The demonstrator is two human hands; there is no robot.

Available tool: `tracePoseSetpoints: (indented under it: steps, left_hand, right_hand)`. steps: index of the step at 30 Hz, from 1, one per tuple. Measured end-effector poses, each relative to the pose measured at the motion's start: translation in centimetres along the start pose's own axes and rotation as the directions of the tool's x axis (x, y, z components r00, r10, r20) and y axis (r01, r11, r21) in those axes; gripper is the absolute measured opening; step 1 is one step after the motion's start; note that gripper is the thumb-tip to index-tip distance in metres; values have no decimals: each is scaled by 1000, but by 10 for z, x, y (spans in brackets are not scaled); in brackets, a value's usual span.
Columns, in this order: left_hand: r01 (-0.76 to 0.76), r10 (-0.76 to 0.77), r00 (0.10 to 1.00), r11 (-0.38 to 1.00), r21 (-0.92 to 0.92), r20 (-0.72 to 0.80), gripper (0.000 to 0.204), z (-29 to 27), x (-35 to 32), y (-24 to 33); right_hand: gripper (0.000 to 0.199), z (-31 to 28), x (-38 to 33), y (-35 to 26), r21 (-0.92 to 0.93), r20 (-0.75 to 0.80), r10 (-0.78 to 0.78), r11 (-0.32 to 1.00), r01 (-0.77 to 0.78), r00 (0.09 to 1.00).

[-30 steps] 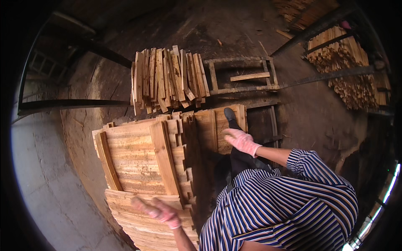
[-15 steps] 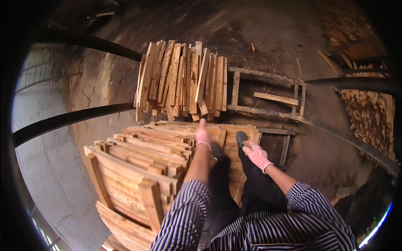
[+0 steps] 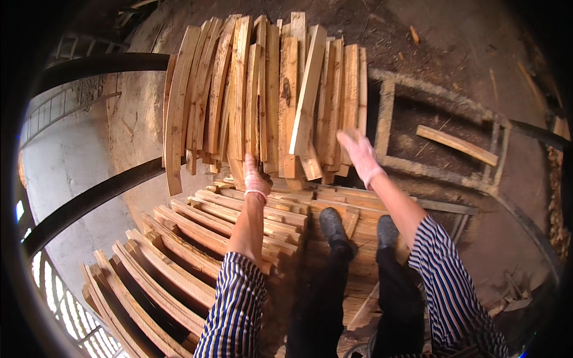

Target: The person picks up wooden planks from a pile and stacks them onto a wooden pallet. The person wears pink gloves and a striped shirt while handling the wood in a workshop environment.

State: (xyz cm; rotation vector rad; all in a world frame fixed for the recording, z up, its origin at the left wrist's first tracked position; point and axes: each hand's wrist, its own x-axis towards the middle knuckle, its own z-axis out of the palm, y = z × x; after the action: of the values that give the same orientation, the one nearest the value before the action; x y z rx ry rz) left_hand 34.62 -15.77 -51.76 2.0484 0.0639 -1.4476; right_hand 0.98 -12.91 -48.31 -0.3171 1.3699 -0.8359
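Note:
A stack of rough wooden boards (image 3: 286, 89) stands in front of me, with the boards' near ends toward my hands. My left hand (image 3: 256, 179), in a pink and white glove, is seen edge-on at these ends, left of the middle. Its fingers point forward and no board is visibly held. My right hand (image 3: 361, 156), gloved the same way, is open at the right side of the stack, fingers stretched toward the outer boards. Whether either hand touches wood is hard to tell. One board (image 3: 308, 89) lies slanted on top of the others.
Spaced rows of wooden boards (image 3: 173, 262) fill the near left. My shoes (image 3: 332, 225) stand on wooden planks. A dusty metal frame (image 3: 439, 161) lies at the right, with a loose board (image 3: 456, 145) inside it. Dark metal bars (image 3: 98, 197) run along the left.
My view has moved closer to the stack. Both hands have reached forward to it, the right one rising from beside my leg and spreading its fingers.

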Motion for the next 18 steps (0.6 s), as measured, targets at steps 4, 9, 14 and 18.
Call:
tracePoseSetpoints:
  steps: [4, 9, 14, 18]
  left_hand:
    - [133, -127, 991, 974, -183, 42, 106, 57, -4, -22]
    - [83, -68, 986, 992, -95, 152, 115, 100, -31, -75]
    - [6, -151, 869, 956, 295, 470, 99, 86, -15, -103]
    - [-197, -65, 901, 820, 538, 428, 115, 143, -42, -49]
  right_hand:
    - [100, 49, 91, 15, 130, -4, 103, 986, -102, 995]
    - [122, 57, 120, 45, -469, -129, 227, 844, -261, 965]
    - [123, 15, 108, 52, -364, 92, 16, 931, 19, 996]
    - [125, -30, 103, 41, -145, 255, 10, 989, 28, 967]
